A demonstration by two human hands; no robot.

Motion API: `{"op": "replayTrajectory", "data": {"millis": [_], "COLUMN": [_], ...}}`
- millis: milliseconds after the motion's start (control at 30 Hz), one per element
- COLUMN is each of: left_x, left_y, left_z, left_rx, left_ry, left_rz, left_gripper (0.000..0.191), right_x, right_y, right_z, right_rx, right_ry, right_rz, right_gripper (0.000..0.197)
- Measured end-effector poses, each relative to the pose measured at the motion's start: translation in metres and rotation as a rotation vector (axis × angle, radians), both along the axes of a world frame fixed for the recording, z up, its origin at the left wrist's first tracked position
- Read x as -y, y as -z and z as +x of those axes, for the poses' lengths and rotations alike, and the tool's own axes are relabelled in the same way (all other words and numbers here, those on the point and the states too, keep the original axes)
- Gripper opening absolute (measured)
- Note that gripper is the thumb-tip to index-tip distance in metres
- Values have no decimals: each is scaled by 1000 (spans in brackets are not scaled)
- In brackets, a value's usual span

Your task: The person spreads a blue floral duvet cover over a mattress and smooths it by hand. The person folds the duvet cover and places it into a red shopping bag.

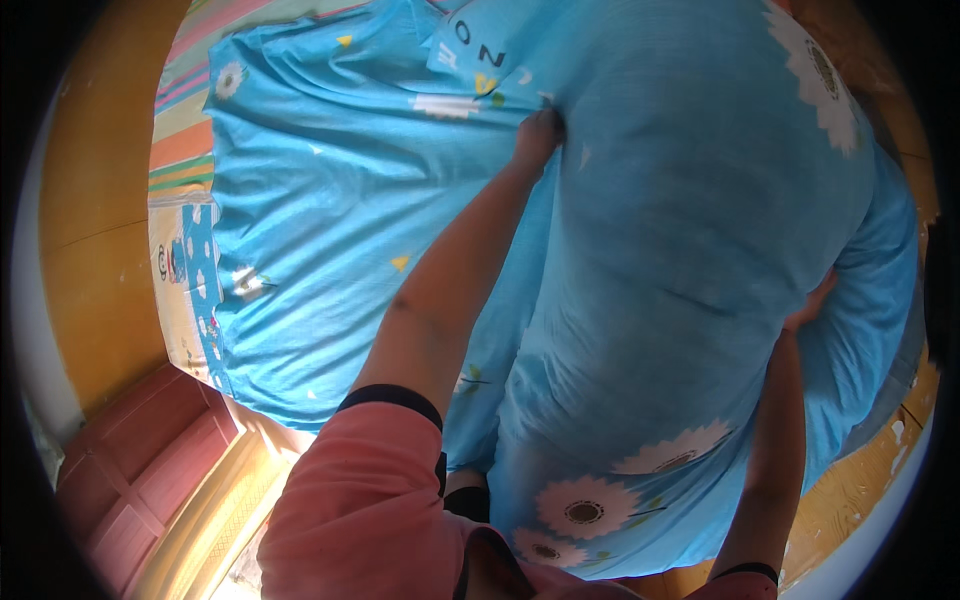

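A large bundle of light-blue cotton bedding, printed with white daisies, bulges in front of me. My left hand is at its left side, fingers curled against a fold; part of them lies in shadow. To the left, a flat, wrinkled stretch of the same blue flowered cloth is spread out. My right hand reaches around the bundle's right side, partly hidden by the fabric, so its grip does not show.
Striped cloth and a printed cloth with cartoon figures lie beneath at the left. Yellow-brown wooden boards edge the bedding. A reddish paneled wooden surface and bright yellow fabric are at lower left.
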State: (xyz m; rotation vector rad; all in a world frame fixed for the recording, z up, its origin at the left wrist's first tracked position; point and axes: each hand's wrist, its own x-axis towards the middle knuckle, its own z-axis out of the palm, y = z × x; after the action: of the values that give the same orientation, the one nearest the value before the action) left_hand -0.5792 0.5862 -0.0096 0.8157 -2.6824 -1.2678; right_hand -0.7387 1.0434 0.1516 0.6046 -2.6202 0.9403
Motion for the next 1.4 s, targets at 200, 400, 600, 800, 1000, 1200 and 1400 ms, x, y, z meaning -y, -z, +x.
{"op": "replayTrajectory", "data": {"millis": [200, 400, 600, 800, 1000, 1200, 1400], "left_x": [-4, 41, 58, 76, 63, 46, 9], "left_y": [3, 9, 4, 1, -2, 10, 50], "left_z": [-53, -71, -90, -107, -117, -90, 24], "left_rx": [-456, -159, -292, -220, -327, -415, -31], "left_ry": [-381, -304, -216, -111, -142, -244, -347], "left_rz": [1317, 191, 555, 381, 242, 97, 25], "left_gripper": [42, 43, 43, 43, 44, 45, 46], "right_x": [28, 8, -2, 10, 21, 35, 9], "right_y": [-10, 17, 41, 33, 34, 32, 37], "right_z": [17, 10, 4, 13, 14, 20, 4], "right_rx": [-190, -63, -46, -234, -215, 119, -352], "right_ry": [126, 104, 104, 110, 112, 116, 82], "right_rz": [346, -45, 12, 210, 186, -235, 266], "right_gripper": [50, 52, 54, 52, 52, 58, 62]}}
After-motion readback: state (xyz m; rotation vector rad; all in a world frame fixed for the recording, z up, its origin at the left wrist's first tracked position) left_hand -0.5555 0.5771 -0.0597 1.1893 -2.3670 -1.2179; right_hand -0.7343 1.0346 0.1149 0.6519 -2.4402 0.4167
